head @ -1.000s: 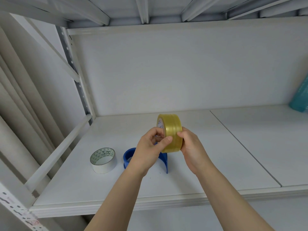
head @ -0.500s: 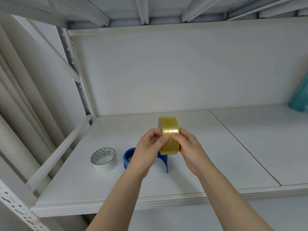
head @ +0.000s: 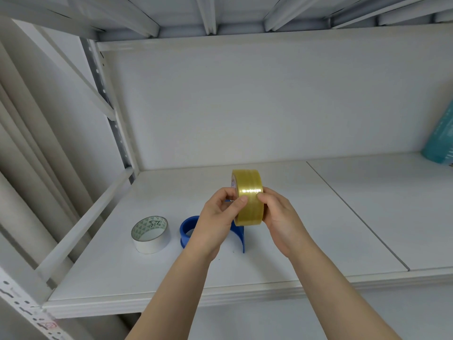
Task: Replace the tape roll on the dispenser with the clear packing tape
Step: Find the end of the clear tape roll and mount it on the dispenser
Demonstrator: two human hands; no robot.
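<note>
I hold a yellowish clear packing tape roll (head: 248, 182) upright, edge toward me, above the shelf. My left hand (head: 218, 222) grips its left side, thumb pressed on the outer band. Fingertips of my right hand (head: 282, 217) grip the right side. Below and behind my hands a blue tape dispenser (head: 188, 229) rests on the white shelf (head: 294, 241), partly hidden by my left hand. A white tape roll (head: 150, 234) with a green patterned core lies flat to the dispenser's left.
The shelf has a seam right of the middle. A teal package (head: 441, 141) leans at the far right edge. A slanted metal brace (head: 83, 222) and upright post bound the left side. The upper shelf's beams hang overhead.
The roll has turned slightly in my hands and my left thumb has slid across its outer band; both hands stay in much the same place.
</note>
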